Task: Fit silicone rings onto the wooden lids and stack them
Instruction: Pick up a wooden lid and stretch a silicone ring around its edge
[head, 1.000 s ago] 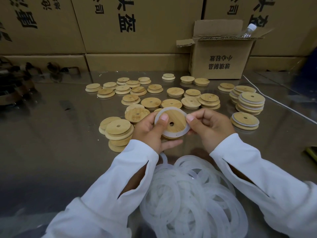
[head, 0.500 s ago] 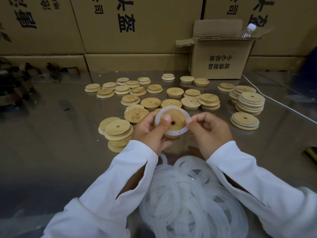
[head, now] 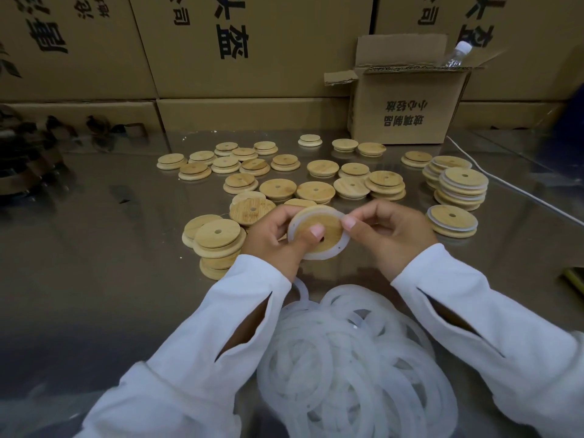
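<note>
Lying nearest the camera, a loose heap of silicone rings (head: 357, 368) sat on the reflective table (head: 94, 295), between two white sleeves. Just beyond the heap, both hands held one wooden lid (head: 328, 227) above the surface. The left hand (head: 271, 245) gripped the lid's left edge with its fingers curled behind and the thumb laid across the wooden face, near the centre hole. The right hand (head: 395, 238) pinched the right rim between thumb and curled fingers. A white ring (head: 316, 256) ran around the lid's edge; whether it was fully seated could not be told.

To the left of the hands stood a leaning stack of bare lids (head: 218, 238). To the right, a short ringed stack (head: 452, 220) lay flat, and behind it a taller ringed stack (head: 463, 188) was noted. Farther back, many loose lids (head: 316, 191) were spread across the table, singly and in pairs. A white cable (head: 521, 192) crossed the right side. At the rear stood an open small box (head: 407, 112) with a clear bottle (head: 456, 53) protruding, against a wall of large printed cartons (head: 252, 42).
</note>
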The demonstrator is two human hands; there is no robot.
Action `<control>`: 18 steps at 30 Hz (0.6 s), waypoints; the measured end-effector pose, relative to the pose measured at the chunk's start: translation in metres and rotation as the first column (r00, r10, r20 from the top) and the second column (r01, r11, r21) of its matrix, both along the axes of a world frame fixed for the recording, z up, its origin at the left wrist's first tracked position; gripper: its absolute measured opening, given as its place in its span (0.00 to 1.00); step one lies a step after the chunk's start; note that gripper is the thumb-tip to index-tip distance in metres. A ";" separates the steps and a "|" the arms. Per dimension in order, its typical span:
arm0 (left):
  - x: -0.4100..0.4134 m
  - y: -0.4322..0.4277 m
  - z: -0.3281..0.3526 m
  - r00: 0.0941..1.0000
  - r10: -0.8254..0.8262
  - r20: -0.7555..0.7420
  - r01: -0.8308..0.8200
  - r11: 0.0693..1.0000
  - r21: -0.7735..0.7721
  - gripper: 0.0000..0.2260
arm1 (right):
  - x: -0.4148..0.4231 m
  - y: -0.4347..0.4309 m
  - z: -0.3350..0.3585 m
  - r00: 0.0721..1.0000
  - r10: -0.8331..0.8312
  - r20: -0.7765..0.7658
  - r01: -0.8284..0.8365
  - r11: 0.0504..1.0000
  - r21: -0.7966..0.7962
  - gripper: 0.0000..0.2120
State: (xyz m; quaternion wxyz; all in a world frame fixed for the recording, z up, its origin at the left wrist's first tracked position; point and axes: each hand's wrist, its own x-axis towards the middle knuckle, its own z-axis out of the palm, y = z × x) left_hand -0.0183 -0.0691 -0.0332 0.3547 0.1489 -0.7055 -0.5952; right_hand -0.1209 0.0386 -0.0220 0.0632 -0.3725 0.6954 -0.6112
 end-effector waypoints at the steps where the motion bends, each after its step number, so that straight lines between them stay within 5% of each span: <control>1: 0.000 -0.001 0.001 1.000 -0.007 -0.014 0.007 1.000 0.000 0.06 | -0.001 0.000 0.001 1.000 0.012 0.025 -0.012 1.000 -0.001 0.08; 10: 0.000 -0.004 0.005 0.971 -0.067 -0.229 0.140 0.936 0.322 0.12 | 0.005 0.000 0.013 0.998 0.056 -0.025 -0.058 0.995 -0.086 0.09; 18: -0.003 0.005 0.007 0.976 -0.016 -0.218 0.107 0.903 0.415 0.04 | 0.013 -0.001 0.003 0.998 0.012 0.066 0.001 0.981 -0.194 0.06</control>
